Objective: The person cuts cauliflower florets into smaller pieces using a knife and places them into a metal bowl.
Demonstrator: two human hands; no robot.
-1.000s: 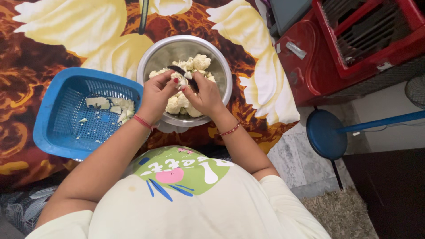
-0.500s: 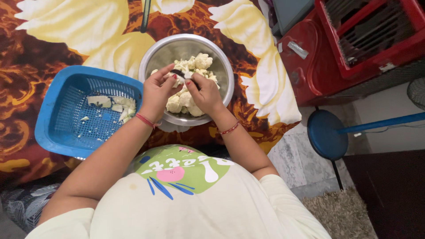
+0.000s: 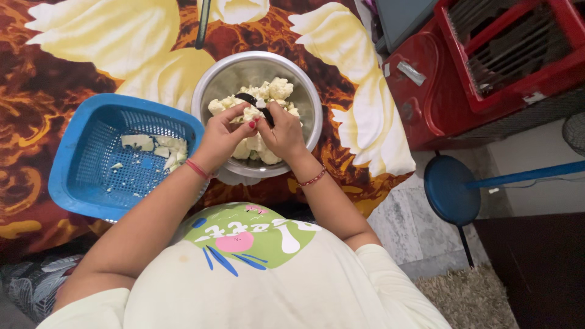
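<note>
A steel bowl full of white cauliflower florets sits on a flower-patterned cloth. Both hands work over it. My left hand pinches a cauliflower piece between thumb and fingers. My right hand grips a small knife with a dark handle, its blade against that piece. To the left stands a blue plastic basket holding several pale cauliflower stem scraps.
A dark thin rod-like object lies on the cloth beyond the bowl. A red plastic crate and box stand at the right. A blue round stool is on the floor, with a shaggy rug near it.
My hands have shifted slightly lower over the bowl and drawn closer together; the left fingers now curl more tightly on the piece being cut.
</note>
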